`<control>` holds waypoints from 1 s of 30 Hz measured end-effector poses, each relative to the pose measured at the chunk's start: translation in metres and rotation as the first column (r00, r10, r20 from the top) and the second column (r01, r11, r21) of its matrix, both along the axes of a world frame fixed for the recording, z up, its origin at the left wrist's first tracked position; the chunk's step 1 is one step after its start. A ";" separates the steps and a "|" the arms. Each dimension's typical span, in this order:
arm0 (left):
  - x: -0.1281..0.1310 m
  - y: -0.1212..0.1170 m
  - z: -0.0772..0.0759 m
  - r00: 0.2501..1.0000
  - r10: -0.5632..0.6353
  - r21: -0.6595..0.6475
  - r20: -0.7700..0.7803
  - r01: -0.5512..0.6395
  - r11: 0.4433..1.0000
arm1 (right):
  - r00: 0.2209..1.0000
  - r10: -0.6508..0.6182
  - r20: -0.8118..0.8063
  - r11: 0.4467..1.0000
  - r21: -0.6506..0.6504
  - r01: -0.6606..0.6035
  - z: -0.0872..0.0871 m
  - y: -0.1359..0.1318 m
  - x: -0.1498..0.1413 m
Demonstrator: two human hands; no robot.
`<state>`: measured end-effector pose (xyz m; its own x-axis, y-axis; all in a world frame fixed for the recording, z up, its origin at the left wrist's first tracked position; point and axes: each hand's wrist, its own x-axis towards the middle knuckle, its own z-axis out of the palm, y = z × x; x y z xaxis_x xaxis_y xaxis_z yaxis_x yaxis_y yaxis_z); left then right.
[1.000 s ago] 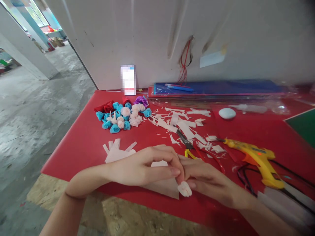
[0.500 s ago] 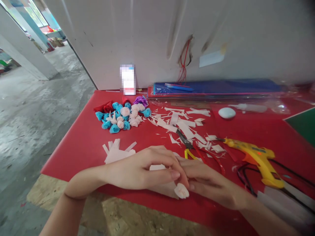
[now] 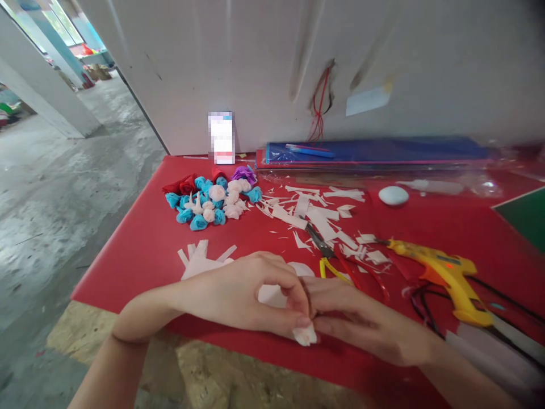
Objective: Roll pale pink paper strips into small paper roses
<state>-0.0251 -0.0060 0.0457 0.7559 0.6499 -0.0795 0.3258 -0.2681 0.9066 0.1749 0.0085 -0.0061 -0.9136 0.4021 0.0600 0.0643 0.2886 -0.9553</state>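
White flower [image 3: 305,336] shifted slightly leftward, left hand [image 3: 242,292] arched palm-down, thumb and forefinger pinching the flower over red tabletop [image 3: 140,238], right hand [image 3: 366,315] angled in beside it, fingers bent, grip unclear.

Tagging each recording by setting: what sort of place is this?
Probably a craft workshop, judging by the yellow glue gun, the pale cut scraps and the cluster of rose-like flowers.

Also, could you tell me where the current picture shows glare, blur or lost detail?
Head view: clear plastic at the right glints; head view: the phone screen is pixelated; head view: pale sheets at lower right look soft; head view: the pale flower in the left hand shows little petal detail.
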 end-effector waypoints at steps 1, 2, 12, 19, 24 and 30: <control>0.001 0.000 0.000 1.000 -0.001 -0.001 -0.007 0.001 1.000 | 1.000 0.010 0.007 1.000 -0.006 -0.010 0.002 0.000 -0.001; 0.001 0.000 -0.001 1.000 -0.005 -0.002 -0.010 0.005 1.000 | 1.000 0.018 0.015 1.000 -0.008 -0.018 0.003 0.000 -0.002; 0.005 0.000 0.002 1.000 -0.022 -0.138 -0.004 0.022 0.990 | 0.999 0.022 0.035 1.000 -0.022 -0.021 0.005 -0.001 -0.002; 0.004 0.003 0.002 0.997 -0.069 -0.138 0.016 0.071 0.988 | 0.999 0.026 -0.019 0.997 -0.065 -0.027 0.010 0.000 -0.003; 0.005 0.002 0.001 0.998 -0.065 -0.147 0.007 0.065 0.987 | 0.999 0.030 0.014 0.995 -0.091 -0.029 0.009 0.001 -0.004; 0.007 -0.001 0.001 0.999 -0.021 -0.130 -0.047 0.015 0.991 | 0.997 0.018 0.081 0.997 -0.083 -0.011 0.006 0.001 -0.003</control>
